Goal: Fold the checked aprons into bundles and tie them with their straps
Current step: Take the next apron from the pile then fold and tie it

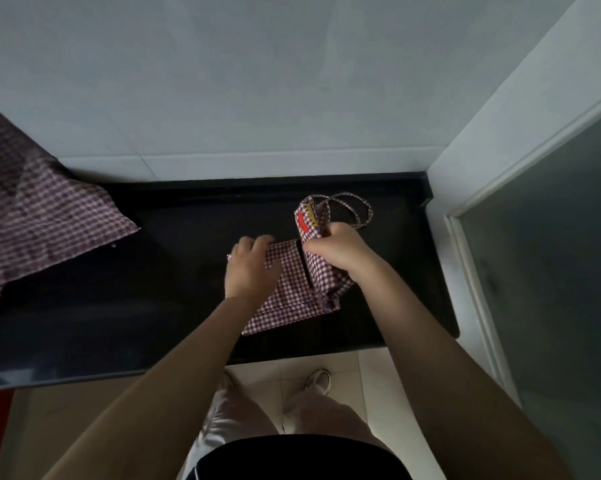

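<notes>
A pale tiled wall backs the glossy black stone bench (pixel 188 306), and a frosted glass door stands at three o'clock. On the bench, just right of centre, lies the maroon-and-white checked cotton apron (pixel 288 292), already narrowed to a long strip. My left hand (pixel 250 268) presses its flat part down, fingers curled over the far edge at about nine o'clock of the fold. My right hand (pixel 337 252) has a closed grip on the raised end, where a red patch shows, with the thin checked strap loop (pixel 356 211) spilling out at twelve o'clock. I judge I am mid-roll; I should keep the left hand pinning, turn the raised end over squarely, and keep the strap free for tying. A second checked cloth (pixel 39 209) lies heaped at nine o'clock, well apart
</notes>
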